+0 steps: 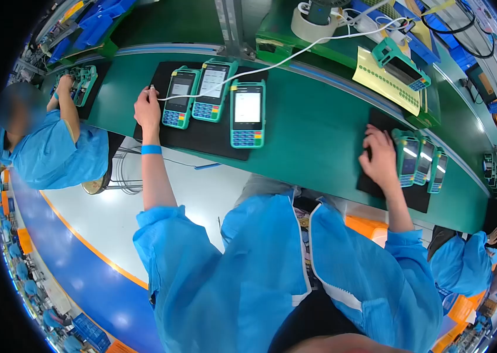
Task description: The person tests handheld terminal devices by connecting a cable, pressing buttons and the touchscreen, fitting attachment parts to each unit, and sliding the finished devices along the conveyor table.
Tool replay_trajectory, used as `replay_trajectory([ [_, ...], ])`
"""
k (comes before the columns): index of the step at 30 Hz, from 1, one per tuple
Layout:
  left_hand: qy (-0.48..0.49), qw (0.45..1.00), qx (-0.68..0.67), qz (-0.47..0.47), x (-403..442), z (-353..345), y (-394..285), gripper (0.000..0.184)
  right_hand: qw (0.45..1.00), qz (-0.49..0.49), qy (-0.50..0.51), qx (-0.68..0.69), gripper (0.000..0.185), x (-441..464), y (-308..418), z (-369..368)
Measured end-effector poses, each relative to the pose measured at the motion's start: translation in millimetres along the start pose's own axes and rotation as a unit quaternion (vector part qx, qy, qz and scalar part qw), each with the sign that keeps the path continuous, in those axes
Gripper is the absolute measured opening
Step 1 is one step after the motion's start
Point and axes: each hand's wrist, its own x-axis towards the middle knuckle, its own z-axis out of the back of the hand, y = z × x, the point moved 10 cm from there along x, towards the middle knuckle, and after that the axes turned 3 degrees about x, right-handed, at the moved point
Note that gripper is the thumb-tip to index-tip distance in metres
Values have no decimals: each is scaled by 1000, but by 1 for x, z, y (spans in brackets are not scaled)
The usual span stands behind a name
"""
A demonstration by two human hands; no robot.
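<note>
On the left of the bench, my left hand point(147, 109) pinches the end of a white cable point(242, 76), with a small white tip showing at the fingers. Beside it, three green-framed card payment terminals lie on a black mat: the nearest terminal point(179, 99), a middle terminal point(210, 93) and a right terminal point(247, 112) with a bright white screen. The cable crosses above the first two. My right hand point(380, 157) rests with fingers apart on another black mat point(401, 199), holding nothing visible. Close to its fingers, several more terminals point(408, 157) lie in a row.
A further terminal point(401, 66) leans by a yellow dotted sheet point(387, 82) on the green shelf. The cable comes from the upper right, near a roll of tape point(313, 26). Co-workers in blue sit at the left point(60, 147) and right point(463, 262).
</note>
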Motion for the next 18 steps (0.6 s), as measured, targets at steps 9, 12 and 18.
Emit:
replay_trajectory([
  [9,30,992,-83,-91,-140,-41,-113,30,978,-66,-106,164,66,-43,-3,50],
  [12,38,987,-107,-116,-192,-41,-164,26,974,21,-31,224,114,-49,60,5],
  [18,82,974,-157,-140,-251,-44,-211,25,971,-81,-154,165,109,-34,67,-7],
])
